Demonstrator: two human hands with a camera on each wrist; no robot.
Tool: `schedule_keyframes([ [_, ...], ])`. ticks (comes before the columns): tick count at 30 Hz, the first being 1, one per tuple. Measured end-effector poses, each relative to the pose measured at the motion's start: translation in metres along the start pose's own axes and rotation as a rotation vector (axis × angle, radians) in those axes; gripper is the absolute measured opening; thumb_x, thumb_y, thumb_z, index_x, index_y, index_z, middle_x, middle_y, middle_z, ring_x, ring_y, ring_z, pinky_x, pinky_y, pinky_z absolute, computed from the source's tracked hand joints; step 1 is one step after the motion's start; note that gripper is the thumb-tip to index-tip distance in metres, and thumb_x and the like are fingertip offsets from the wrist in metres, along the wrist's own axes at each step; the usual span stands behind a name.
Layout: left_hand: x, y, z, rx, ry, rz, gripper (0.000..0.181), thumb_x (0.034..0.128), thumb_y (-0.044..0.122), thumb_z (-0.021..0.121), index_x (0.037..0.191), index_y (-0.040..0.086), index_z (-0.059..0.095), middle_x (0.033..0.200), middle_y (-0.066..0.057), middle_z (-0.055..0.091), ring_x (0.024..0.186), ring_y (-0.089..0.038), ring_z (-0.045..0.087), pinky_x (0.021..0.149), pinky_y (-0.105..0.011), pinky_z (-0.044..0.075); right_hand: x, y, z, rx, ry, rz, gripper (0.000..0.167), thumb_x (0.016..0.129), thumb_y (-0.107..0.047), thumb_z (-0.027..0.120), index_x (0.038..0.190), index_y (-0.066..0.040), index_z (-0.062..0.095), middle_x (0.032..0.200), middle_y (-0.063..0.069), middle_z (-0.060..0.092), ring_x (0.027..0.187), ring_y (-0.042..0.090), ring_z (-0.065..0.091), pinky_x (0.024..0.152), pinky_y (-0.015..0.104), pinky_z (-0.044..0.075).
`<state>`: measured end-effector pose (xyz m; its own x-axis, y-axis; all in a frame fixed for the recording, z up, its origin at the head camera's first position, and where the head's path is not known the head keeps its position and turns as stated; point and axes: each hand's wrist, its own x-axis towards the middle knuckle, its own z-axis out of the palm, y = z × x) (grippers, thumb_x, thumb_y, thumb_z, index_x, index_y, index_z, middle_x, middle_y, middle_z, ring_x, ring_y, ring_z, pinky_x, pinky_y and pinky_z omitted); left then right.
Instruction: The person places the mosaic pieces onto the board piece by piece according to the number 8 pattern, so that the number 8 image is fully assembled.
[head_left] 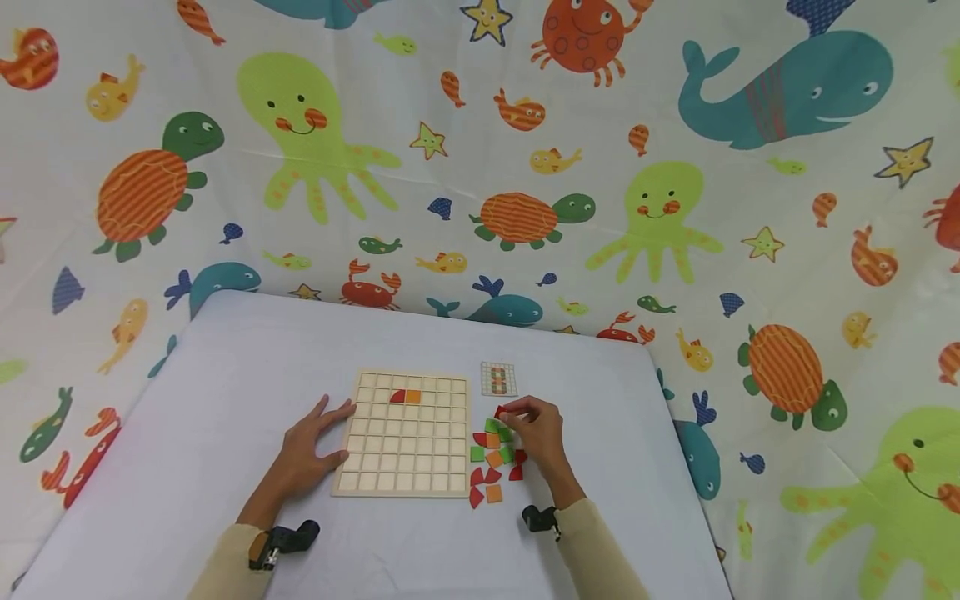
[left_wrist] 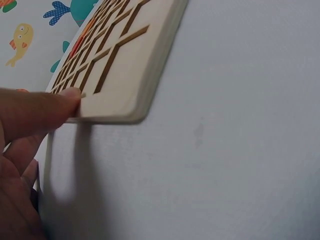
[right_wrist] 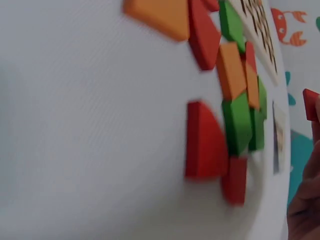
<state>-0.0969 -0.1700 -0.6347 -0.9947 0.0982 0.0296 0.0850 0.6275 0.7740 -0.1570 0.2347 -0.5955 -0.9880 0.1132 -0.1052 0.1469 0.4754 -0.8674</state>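
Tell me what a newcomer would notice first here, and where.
The bright sea-creature backdrop, which fills the space behind the white table, would likely strike first. Next comes the wooden grid board on the table, with a red piece and an orange square set in it and the left hand at its left edge. To its right, the right hand pinches another red piece near loose red, orange and green pieces.
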Motion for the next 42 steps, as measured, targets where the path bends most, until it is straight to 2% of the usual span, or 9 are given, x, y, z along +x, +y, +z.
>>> schedule_keyframes([
  [5,0.0,0.001,-0.001,0.002,-0.003,-0.005,0.076,0.085,0.009,0.084,0.155,0.014,0.055,0.167,-0.018,0.044,0.16,-0.055,0.022,0.118,-0.084,0.017,0.007,-0.015,0.02,0.019,-0.016,-0.041,0.007,0.091,-0.023,0.085,0.097,-0.024,0.083,0.096,-0.001,0.077,0.08,0.021,0.061,0.065,0.021,0.053],
  [11,0.0,0.001,-0.001,0.011,0.011,0.009,0.076,0.0839,0.009,0.085,0.154,0.013,0.055,0.166,-0.019,0.046,0.159,-0.055,0.024,0.117,-0.084,0.019,0.014,-0.031,0.048,0.01,-0.041,-0.108,0.006,0.092,-0.022,0.084,0.097,-0.018,0.084,0.096,0.002,0.078,0.078,0.019,0.06,0.065,0.023,0.053],
  [18,0.0,0.002,-0.002,0.002,-0.01,-0.012,0.076,0.0851,0.009,0.084,0.155,0.014,0.054,0.167,-0.017,0.045,0.16,-0.054,0.021,0.119,-0.083,0.018,0.017,-0.048,0.08,0.029,-0.074,-0.106,0.006,0.091,-0.021,0.085,0.093,-0.016,0.084,0.095,0.001,0.077,0.081,0.016,0.063,0.064,0.026,0.053],
  [24,0.001,0.002,0.0,-0.003,-0.008,-0.005,0.077,0.0848,0.007,0.083,0.155,0.012,0.054,0.166,-0.018,0.045,0.16,-0.055,0.022,0.119,-0.083,0.019,0.025,-0.053,0.103,-0.035,-0.085,-0.106,0.004,0.09,-0.023,0.086,0.091,-0.019,0.084,0.088,-0.005,0.077,0.083,0.011,0.063,0.069,0.025,0.052],
  [31,0.0,0.004,0.001,-0.008,0.0,-0.016,0.077,0.0844,0.006,0.084,0.155,0.011,0.054,0.167,-0.019,0.044,0.16,-0.054,0.022,0.12,-0.082,0.018,0.031,-0.05,0.117,-0.125,-0.09,-0.074,0.006,0.09,-0.024,0.086,0.085,-0.025,0.082,0.078,-0.011,0.075,0.076,0.007,0.066,0.07,0.029,0.051],
  [42,-0.002,0.005,0.0,0.001,0.003,-0.002,0.077,0.0832,0.006,0.084,0.154,0.01,0.055,0.166,-0.021,0.044,0.159,-0.056,0.023,0.119,-0.083,0.019,0.03,-0.06,0.123,-0.247,-0.098,-0.077,0.009,0.091,-0.025,0.085,0.084,-0.025,0.081,0.078,-0.011,0.076,0.071,0.006,0.065,0.065,0.028,0.051],
])
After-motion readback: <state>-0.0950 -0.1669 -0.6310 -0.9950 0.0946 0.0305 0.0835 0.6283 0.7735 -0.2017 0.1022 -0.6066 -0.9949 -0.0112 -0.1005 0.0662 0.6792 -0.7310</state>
